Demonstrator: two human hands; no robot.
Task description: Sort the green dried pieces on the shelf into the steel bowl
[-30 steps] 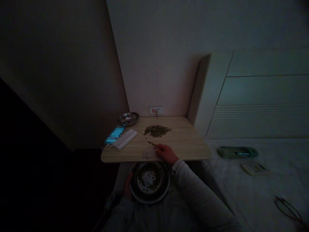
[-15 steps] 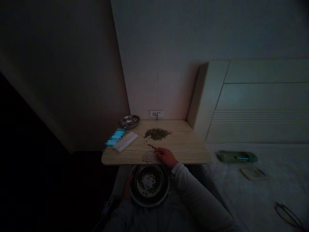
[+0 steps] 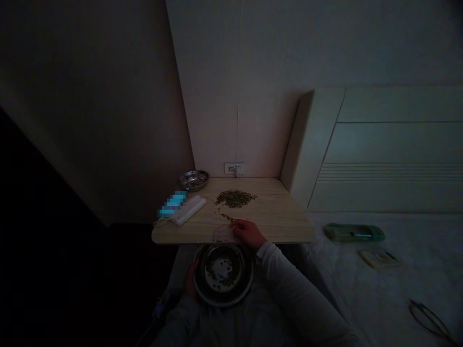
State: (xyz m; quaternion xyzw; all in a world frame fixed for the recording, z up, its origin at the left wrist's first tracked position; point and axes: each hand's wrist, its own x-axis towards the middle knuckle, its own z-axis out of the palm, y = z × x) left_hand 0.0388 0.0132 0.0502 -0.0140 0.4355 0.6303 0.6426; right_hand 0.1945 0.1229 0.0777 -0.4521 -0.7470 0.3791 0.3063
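Note:
My left hand (image 3: 190, 280) grips the left side of a round metal bowl (image 3: 223, 302), held just under the table's front edge. Small dark green, bean-like grains (image 3: 235, 263) lie scattered over the bowl's pale bottom. Above it, my right hand (image 3: 249, 233) is closed on a thin, pale, rounded sheet (image 3: 221, 233) lying near the table edge; its exact kind is unclear in the dim light. A few grains are at the sheet's lower edge. Beyond my right fingertips a thin trail of grains leads toward a larger pile (image 3: 236, 198) on the wooden table (image 3: 285, 226).
A second metal bowl (image 3: 194, 180) stands at the table's back left corner. Near it lie a lit phone (image 3: 172, 203) and a white power strip (image 3: 189, 210). A wall socket (image 3: 234, 168) is behind. On the bed (image 3: 347, 279) at right rest a green case (image 3: 354, 233) and a cable (image 3: 428, 318).
Almost nothing differs. The view has tilted slightly, and both hands keep their places on the bowl and the pale sheet.

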